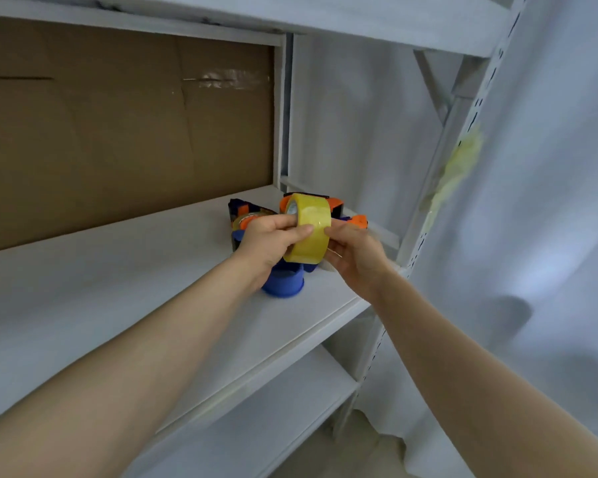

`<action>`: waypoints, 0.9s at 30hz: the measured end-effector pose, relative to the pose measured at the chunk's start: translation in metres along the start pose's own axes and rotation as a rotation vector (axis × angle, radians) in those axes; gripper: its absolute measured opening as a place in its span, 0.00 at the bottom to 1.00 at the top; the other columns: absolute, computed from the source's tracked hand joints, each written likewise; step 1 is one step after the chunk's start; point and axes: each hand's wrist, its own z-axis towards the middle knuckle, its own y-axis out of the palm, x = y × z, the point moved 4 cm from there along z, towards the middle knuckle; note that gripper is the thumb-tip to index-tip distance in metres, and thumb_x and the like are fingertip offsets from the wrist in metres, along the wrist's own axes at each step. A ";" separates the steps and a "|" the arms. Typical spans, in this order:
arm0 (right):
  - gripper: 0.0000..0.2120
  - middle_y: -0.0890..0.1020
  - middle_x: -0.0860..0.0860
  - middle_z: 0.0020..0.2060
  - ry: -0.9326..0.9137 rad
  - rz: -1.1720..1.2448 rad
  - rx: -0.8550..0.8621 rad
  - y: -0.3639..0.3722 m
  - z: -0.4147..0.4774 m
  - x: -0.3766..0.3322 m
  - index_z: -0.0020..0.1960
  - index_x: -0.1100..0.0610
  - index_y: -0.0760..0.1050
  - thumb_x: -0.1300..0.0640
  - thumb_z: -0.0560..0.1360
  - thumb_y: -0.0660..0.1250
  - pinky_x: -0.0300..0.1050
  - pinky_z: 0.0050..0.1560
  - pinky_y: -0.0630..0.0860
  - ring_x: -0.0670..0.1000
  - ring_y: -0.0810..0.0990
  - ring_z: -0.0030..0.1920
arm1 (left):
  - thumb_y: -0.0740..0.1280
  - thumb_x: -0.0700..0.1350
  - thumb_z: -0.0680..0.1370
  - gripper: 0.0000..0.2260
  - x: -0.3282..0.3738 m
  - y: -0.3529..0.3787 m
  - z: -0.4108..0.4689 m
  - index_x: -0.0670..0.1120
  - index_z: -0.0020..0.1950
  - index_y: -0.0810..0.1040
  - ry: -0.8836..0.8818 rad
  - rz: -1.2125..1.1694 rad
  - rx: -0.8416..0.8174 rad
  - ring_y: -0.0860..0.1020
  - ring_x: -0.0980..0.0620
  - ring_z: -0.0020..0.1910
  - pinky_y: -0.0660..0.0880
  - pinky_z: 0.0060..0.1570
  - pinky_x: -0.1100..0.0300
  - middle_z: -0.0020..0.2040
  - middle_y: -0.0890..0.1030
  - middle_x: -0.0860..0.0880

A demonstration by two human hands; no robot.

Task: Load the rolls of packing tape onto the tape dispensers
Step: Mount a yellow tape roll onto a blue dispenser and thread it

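A yellowish roll of packing tape (pixel 309 229) is held upright above the white shelf (pixel 118 277). My left hand (pixel 270 239) grips it from the left, thumb across its outer face. My right hand (pixel 354 251) pinches its right edge with thumb and fingers. Behind the roll stand blue-and-orange tape dispensers: one (pixel 244 219) at the left holds a roll, another (pixel 342 212) shows to the right behind the held roll. A blue handle (pixel 283 284) sticks out below my left hand. Much of the dispensers is hidden by my hands and the roll.
A brown cardboard sheet (pixel 125 132) backs the shelf on the left. A white upright post (pixel 463 160) with slots and yellowish tape scraps (pixel 460 163) stands to the right. White fabric (pixel 549 201) hangs behind. A lower shelf (pixel 273 419) lies beneath.
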 end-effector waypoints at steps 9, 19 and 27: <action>0.14 0.80 0.56 0.49 0.078 -0.056 0.079 -0.025 0.116 -0.015 0.57 0.60 0.74 0.51 0.79 0.60 0.52 0.59 0.75 0.55 0.80 0.50 | 0.59 0.51 0.80 0.18 0.008 0.010 0.083 0.45 0.37 0.81 0.004 0.069 0.369 0.76 0.57 0.28 0.74 0.32 0.66 0.29 0.81 0.51; 0.16 0.83 0.58 0.43 0.600 0.698 -0.409 -0.030 0.178 -0.020 0.55 0.57 0.76 0.51 0.70 0.69 0.52 0.51 0.79 0.56 0.83 0.47 | 0.68 0.45 0.67 0.19 -0.031 0.015 0.054 0.47 0.58 0.76 -0.167 0.750 0.728 0.74 0.45 0.59 0.70 0.59 0.56 0.55 0.76 0.47; 0.10 0.84 0.56 0.40 0.676 0.430 -0.756 -0.008 0.126 -0.014 0.51 0.61 0.77 0.61 0.71 0.66 0.49 0.49 0.80 0.53 0.83 0.42 | 0.76 0.59 0.47 0.58 -0.078 0.026 0.015 0.48 0.72 0.54 -0.178 0.695 0.628 0.69 0.57 0.62 0.72 0.60 0.63 0.61 0.67 0.53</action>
